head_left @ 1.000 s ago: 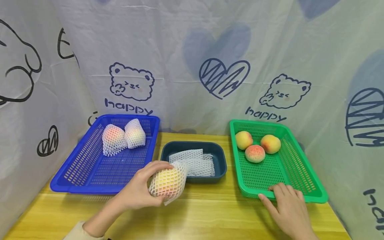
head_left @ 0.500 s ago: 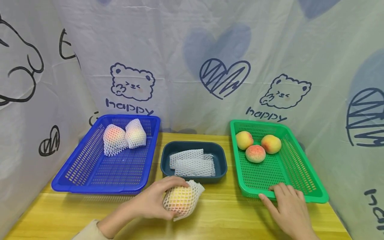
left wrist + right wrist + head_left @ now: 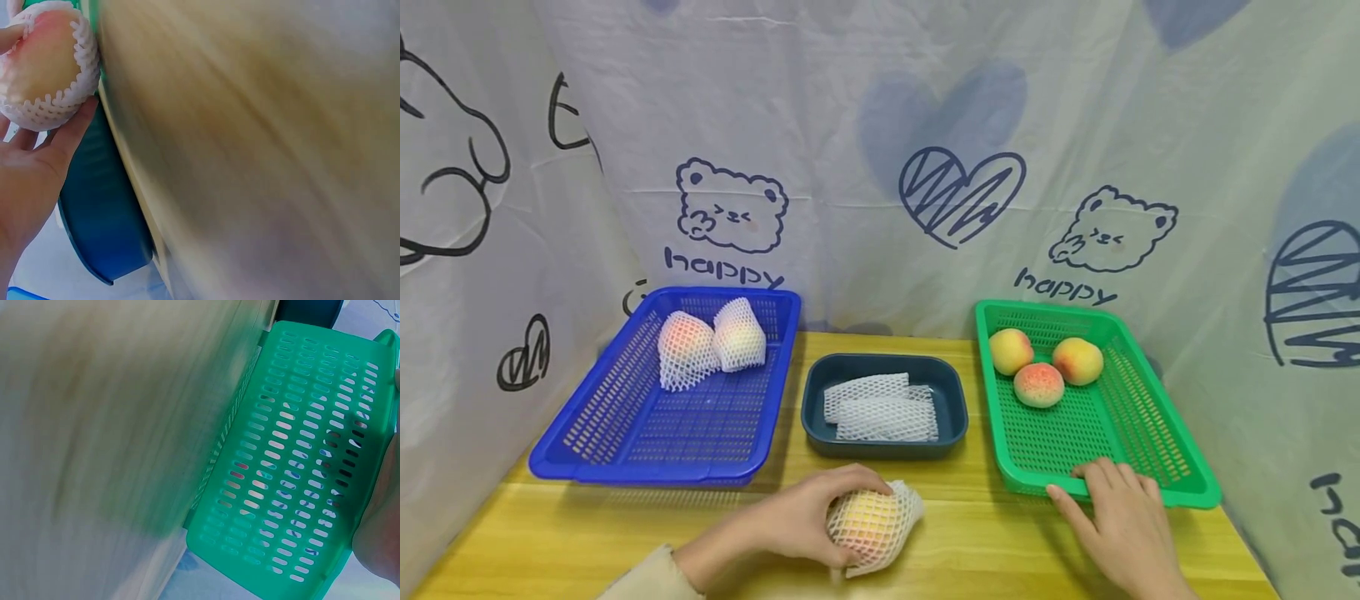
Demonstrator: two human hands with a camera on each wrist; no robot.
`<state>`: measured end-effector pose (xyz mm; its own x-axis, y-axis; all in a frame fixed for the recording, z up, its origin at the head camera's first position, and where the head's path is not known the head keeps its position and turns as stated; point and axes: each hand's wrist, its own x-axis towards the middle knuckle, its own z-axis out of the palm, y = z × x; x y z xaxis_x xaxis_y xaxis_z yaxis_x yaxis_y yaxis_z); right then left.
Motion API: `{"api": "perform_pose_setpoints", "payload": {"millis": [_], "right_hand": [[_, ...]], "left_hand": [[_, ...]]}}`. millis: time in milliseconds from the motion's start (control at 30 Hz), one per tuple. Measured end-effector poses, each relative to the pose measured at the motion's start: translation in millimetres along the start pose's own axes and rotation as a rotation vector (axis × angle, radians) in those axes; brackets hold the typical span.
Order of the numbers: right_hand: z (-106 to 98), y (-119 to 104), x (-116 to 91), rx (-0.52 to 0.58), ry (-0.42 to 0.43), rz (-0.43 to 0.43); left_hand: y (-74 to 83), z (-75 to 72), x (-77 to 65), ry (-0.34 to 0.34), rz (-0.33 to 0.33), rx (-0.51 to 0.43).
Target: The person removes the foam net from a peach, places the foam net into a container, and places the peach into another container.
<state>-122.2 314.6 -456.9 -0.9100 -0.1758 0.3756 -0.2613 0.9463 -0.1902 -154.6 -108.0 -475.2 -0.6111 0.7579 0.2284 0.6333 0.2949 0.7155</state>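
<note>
My left hand [image 3: 808, 517] holds a peach [image 3: 871, 527] in a white foam net sleeve, low over the table in front of the dark tray. The thumb and fingers curl round its near side, and loose net sticks out on the right. In the left wrist view, bare yellow-pink skin of the peach [image 3: 47, 59] shows at the open end of the net. My right hand [image 3: 1123, 529] rests on the front rim of the green basket [image 3: 1033, 482], fingertips over the edge and thumb out to the left. Three unwrapped peaches [image 3: 1039, 385] lie in that basket.
On the left stands a blue basket [image 3: 662, 472] with two net-wrapped peaches [image 3: 687, 346] at its back. A dark blue tray [image 3: 883, 450] holds several flat foam nets [image 3: 887, 418] between the baskets. A printed cloth [image 3: 850, 208] hangs behind the wooden table [image 3: 985, 558].
My left hand has carried the netted peach right and toward me, from the dark tray's near left corner down over the table's front part. My right hand has stayed on the green rim.
</note>
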Motion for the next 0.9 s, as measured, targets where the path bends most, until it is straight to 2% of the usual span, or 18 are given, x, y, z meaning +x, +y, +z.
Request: {"api": "perform_pose_setpoints", "payload": {"millis": [167,367,633,900], "right_hand": [[0.7,0.1,-0.2,0.001,0.004,-0.001],[1.3,0.6,-0.6,0.001,0.014,-0.002],[0.9,0.9,-0.8,0.005,0.003,0.001],[0.7,0.6,-0.7,0.004,0.017,-0.006]], "left_hand": [[0.7,0.4,1.3,-0.023,-0.04,-0.041],[0.7,-2.6,-0.6,-0.026,-0.033,-0.064],[0.9,-4.5,-2.2,-0.043,-0.055,-0.104],[1.9,-3.5,-4.7,-0.021,-0.059,-0.091]]}}
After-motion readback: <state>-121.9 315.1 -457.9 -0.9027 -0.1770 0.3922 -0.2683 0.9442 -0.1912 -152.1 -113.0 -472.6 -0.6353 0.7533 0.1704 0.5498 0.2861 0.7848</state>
